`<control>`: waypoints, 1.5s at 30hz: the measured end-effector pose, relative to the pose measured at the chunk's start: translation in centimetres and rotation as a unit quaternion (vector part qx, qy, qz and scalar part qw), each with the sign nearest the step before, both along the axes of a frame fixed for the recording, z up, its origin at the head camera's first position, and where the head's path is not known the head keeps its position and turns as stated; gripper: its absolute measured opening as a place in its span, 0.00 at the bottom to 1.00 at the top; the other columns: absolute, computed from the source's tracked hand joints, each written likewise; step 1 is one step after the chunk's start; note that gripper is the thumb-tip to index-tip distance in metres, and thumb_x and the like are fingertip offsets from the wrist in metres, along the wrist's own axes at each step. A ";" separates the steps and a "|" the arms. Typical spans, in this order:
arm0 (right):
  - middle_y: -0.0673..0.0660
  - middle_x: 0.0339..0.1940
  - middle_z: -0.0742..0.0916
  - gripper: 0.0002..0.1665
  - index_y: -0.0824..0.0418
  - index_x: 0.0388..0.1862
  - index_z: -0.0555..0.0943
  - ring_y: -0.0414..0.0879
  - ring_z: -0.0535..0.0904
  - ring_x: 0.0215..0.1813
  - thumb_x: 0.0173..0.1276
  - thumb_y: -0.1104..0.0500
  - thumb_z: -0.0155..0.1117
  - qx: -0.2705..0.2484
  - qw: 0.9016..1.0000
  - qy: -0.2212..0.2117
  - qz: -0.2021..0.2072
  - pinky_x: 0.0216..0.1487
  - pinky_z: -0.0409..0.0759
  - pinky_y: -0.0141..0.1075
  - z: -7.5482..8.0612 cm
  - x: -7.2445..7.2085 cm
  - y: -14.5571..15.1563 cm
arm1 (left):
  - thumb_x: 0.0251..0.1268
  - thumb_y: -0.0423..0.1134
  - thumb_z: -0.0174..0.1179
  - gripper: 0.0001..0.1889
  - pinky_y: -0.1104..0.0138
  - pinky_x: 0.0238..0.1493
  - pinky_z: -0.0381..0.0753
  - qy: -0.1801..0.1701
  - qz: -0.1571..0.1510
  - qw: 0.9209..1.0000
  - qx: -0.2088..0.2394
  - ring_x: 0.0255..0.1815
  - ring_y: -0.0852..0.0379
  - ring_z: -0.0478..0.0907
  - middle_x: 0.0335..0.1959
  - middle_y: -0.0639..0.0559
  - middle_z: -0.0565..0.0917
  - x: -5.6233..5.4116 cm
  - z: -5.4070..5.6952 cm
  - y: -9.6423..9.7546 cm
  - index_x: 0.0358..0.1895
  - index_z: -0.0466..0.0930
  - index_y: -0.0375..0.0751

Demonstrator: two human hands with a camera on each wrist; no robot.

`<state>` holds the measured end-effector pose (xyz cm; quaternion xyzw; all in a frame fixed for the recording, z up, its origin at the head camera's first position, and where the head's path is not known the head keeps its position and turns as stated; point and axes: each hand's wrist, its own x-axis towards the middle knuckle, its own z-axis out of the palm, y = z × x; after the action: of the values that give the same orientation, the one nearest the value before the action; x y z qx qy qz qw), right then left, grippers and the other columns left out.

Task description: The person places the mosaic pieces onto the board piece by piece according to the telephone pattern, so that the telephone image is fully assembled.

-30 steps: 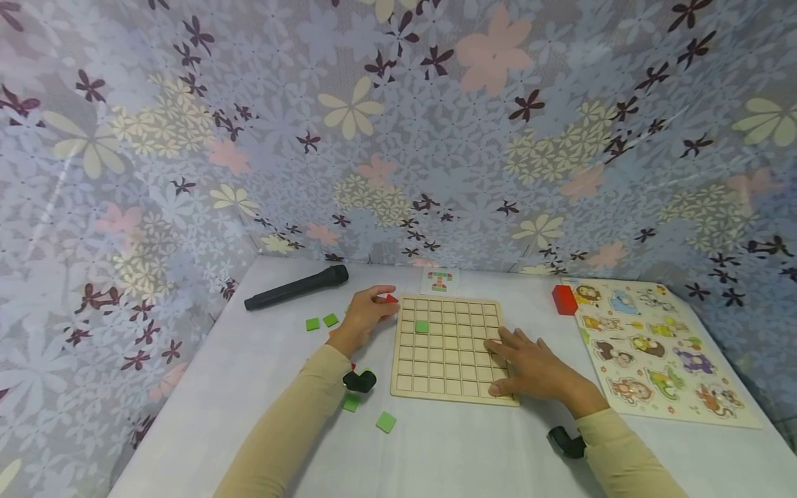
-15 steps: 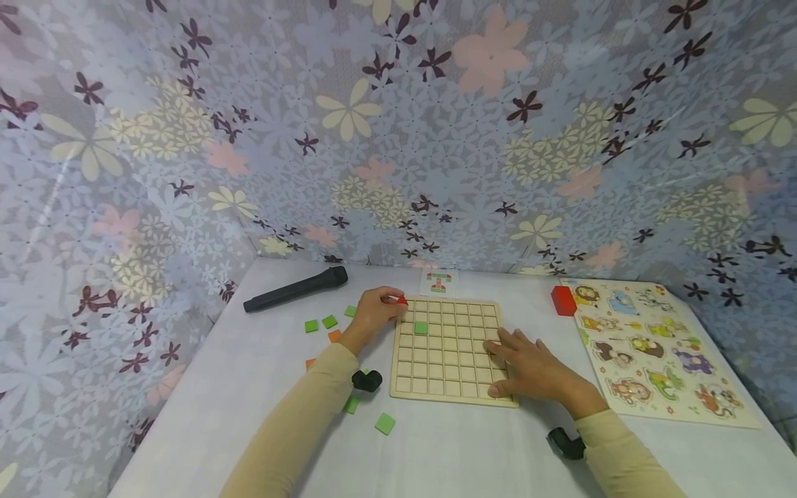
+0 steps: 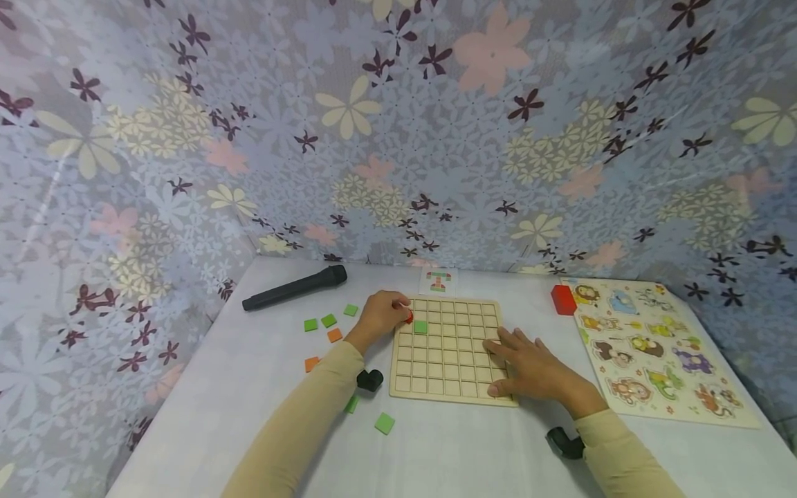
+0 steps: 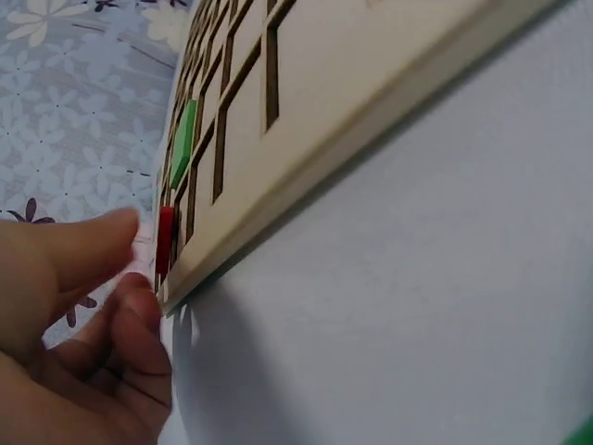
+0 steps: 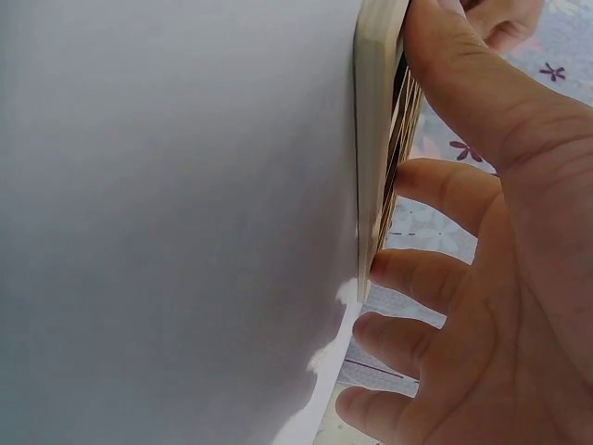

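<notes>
A small red tile [image 3: 409, 316] is at my left hand's fingertips, over the upper-left cells of the wooden grid board [image 3: 436, 353]. My left hand [image 3: 381, 315] has its fingers curled at this tile; they partly cover it from above. The left wrist view shows the red tile [image 4: 165, 239] low against the board, close by the thumb [image 4: 107, 243]. One green tile [image 3: 420, 327] sits in a cell just to the right. Spread fingers of my right hand [image 3: 529, 363] rest on the board's right edge, thumb near its lower corner.
Left of the board lie several loose green tiles [image 3: 328, 320] and orange tiles [image 3: 335, 335]. A pattern card [image 3: 438, 281] stands behind it. Further off are a black microphone-shaped rod [image 3: 295, 288], a red block [image 3: 564, 300] and an animal puzzle board [image 3: 656, 353].
My left hand has carried the red tile rightward and down from beside the board's upper-left corner to over its cells. The right hand stays in place.
</notes>
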<state>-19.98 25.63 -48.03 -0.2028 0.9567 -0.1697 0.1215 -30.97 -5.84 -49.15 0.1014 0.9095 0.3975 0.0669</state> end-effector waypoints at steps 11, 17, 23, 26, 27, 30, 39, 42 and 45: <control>0.71 0.80 0.61 0.56 0.56 0.78 0.68 0.77 0.52 0.78 0.57 0.29 0.70 0.004 1.000 0.004 0.004 0.68 0.50 0.77 -0.2 -0.1 0.0 | 0.69 0.41 0.67 0.14 0.55 0.53 0.79 0.002 -0.057 0.994 -0.091 0.52 0.48 0.78 0.51 0.45 0.83 0.2 0.3 0.4 0.54 0.87 0.43; 0.71 0.81 0.60 0.56 0.56 0.78 0.68 0.77 0.51 0.78 0.57 0.30 0.71 0.003 1.000 -0.002 -0.002 0.68 0.48 0.77 -0.1 -0.1 0.1 | 0.75 0.39 0.59 0.13 0.56 0.50 0.81 0.042 -0.062 0.994 -0.082 0.48 0.48 0.83 0.48 0.45 0.87 0.1 0.5 0.0 0.57 0.85 0.41; 0.72 0.80 0.60 0.56 0.56 0.78 0.68 0.77 0.51 0.78 0.57 0.30 0.71 0.000 1.000 -0.003 -0.002 0.68 0.48 0.77 -0.1 -0.1 0.2 | 0.75 0.35 0.57 0.12 0.65 0.32 0.75 0.077 -0.003 0.996 -0.034 0.28 0.56 0.77 0.40 0.47 0.89 0.0 0.3 0.1 0.53 0.88 0.45; 0.71 0.81 0.60 0.57 0.56 0.78 0.68 0.77 0.51 0.78 0.56 0.29 0.71 0.001 1.000 -0.004 -0.002 0.68 0.48 0.77 -0.2 -0.1 0.2 | 0.75 0.35 0.58 0.11 0.67 0.29 0.73 0.041 0.030 0.997 0.053 0.25 0.56 0.77 0.37 0.46 0.89 0.1 0.2 0.4 0.50 0.90 0.43; 0.71 0.81 0.60 0.57 0.56 0.78 0.68 0.77 0.51 0.78 0.56 0.29 0.71 0.002 1.000 -0.003 0.000 0.68 0.48 0.77 -0.2 -0.1 0.2 | 0.75 0.35 0.59 0.10 0.68 0.28 0.73 0.028 0.041 0.995 0.083 0.26 0.55 0.79 0.36 0.46 0.89 0.1 0.2 0.5 0.50 0.90 0.42; 0.70 0.81 0.60 0.57 0.55 0.78 0.68 0.76 0.51 0.78 0.56 0.29 0.71 0.003 1.000 -0.005 -0.002 0.68 0.48 0.77 -0.2 -0.2 0.2 | 0.74 0.35 0.61 0.10 0.68 0.28 0.75 -0.017 0.081 0.982 0.167 0.29 0.50 0.83 0.34 0.43 0.88 0.4 0.2 1.1 0.51 0.89 0.38; 0.70 0.81 0.59 0.58 0.54 0.79 0.67 0.76 0.51 0.79 0.56 0.28 0.71 0.001 1.000 -0.010 -0.007 0.68 0.47 0.77 -0.4 -0.3 0.1 | 0.70 0.37 0.66 0.07 0.62 0.39 0.81 -0.018 0.116 0.986 0.123 0.36 0.54 0.84 0.35 0.50 0.89 1.4 -0.2 2.5 0.44 0.91 0.43; 0.70 0.81 0.60 0.57 0.54 0.78 0.68 0.76 0.51 0.79 0.56 0.28 0.71 0.004 1.000 -0.008 -0.007 0.68 0.48 0.77 -0.4 -0.3 0.1 | 0.68 0.38 0.68 0.05 0.59 0.46 0.82 -0.009 0.104 0.991 0.084 0.42 0.54 0.84 0.38 0.52 0.89 1.5 -0.4 2.7 0.43 0.91 0.46; 0.70 0.81 0.60 0.57 0.54 0.78 0.68 0.76 0.52 0.79 0.55 0.28 0.71 0.007 1.000 -0.006 -0.008 0.68 0.48 0.77 -0.4 -0.3 0.2 | 0.66 0.37 0.69 0.05 0.57 0.49 0.82 0.001 0.082 0.995 0.060 0.44 0.51 0.84 0.41 0.51 0.89 1.4 -0.5 2.7 0.43 0.91 0.46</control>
<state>-20.26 25.80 -48.42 -0.1934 0.9587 -0.1652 0.1270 -29.61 -3.18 -49.70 0.0312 0.8893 0.4555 0.0270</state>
